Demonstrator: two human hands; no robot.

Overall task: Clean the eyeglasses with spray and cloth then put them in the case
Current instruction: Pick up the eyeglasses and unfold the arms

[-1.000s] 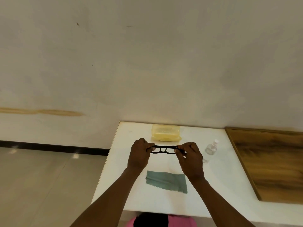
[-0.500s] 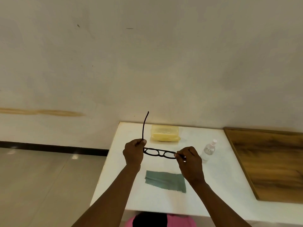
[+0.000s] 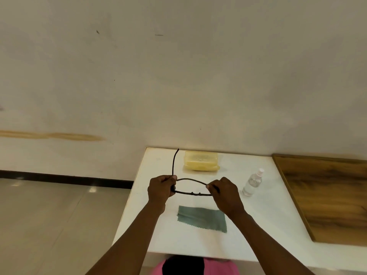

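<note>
Black eyeglasses (image 3: pixel 193 193) held above the white table (image 3: pixel 258 225); left hand (image 3: pixel 160 190) and right hand (image 3: pixel 225 194) each pinch a frame end; yellow case (image 3: pixel 201 160), spray bottle (image 3: pixel 252 182), green cloth (image 3: pixel 202 218) rest there; no legible writing.

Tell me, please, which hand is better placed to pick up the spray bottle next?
Right. The right hand is beside the spray bottle, while the left hand grips the far end of the eyeglasses.
</note>
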